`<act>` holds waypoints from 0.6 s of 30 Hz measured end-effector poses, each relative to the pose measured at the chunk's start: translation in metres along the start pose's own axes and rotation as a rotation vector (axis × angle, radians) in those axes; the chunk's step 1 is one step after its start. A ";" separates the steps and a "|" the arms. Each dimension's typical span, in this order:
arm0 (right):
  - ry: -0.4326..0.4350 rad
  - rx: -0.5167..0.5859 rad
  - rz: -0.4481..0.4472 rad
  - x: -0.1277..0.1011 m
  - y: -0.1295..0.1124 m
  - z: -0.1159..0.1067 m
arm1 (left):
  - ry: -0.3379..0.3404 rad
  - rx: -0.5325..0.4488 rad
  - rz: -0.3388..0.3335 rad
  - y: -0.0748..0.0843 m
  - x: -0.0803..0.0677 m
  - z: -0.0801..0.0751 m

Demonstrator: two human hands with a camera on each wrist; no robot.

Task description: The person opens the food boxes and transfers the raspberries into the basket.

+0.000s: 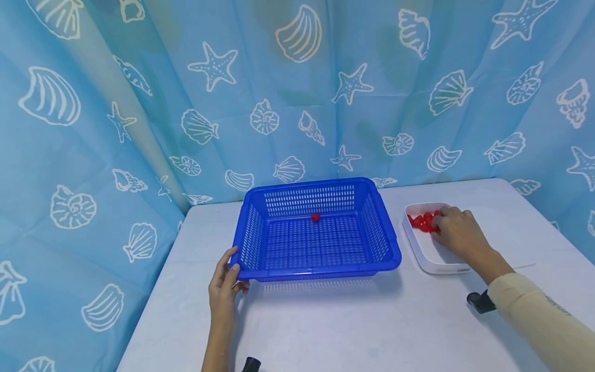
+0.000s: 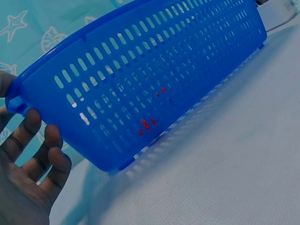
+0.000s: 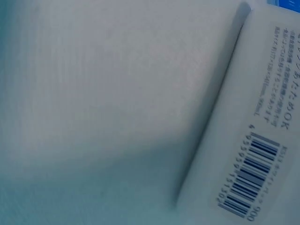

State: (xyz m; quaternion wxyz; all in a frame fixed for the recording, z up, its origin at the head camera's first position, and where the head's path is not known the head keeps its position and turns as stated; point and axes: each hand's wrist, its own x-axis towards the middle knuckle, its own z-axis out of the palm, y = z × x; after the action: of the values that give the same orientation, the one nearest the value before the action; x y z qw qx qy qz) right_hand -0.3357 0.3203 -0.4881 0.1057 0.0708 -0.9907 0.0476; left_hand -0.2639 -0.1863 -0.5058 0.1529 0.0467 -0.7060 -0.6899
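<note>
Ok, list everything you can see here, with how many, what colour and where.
Basket: one, blue, slotted plastic, middle of the table.
Ball in basket: one, red, on the basket floor near the far wall.
Tray: one, white, right of the basket, apart from it; a barcode label shows on its wall in the right wrist view.
Balls in tray: several, red, at the tray's far end; exact count hidden by the hand.
Table: one, white.
Curtain: one, light blue with white shells and starfish, behind and left.
Left hand: grips the basket's near left corner.
Right hand: in the tray, fingers on the red balls; grip unclear.
</note>
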 end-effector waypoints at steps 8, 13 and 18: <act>0.040 0.015 0.030 -0.005 0.001 0.002 | -0.012 -0.004 -0.005 -0.002 0.001 0.000; 0.058 -0.009 0.025 -0.006 -0.002 0.004 | -0.008 -0.006 -0.003 -0.001 0.001 -0.001; 0.063 -0.027 0.013 -0.007 -0.003 0.006 | -0.007 -0.005 0.002 -0.002 0.000 0.000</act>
State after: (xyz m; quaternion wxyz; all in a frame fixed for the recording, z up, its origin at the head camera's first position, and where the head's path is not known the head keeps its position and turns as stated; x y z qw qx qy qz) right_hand -0.3293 0.3182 -0.4952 0.1375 0.0613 -0.9879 0.0370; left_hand -0.2643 -0.1866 -0.5073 0.1512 0.0432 -0.7050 -0.6916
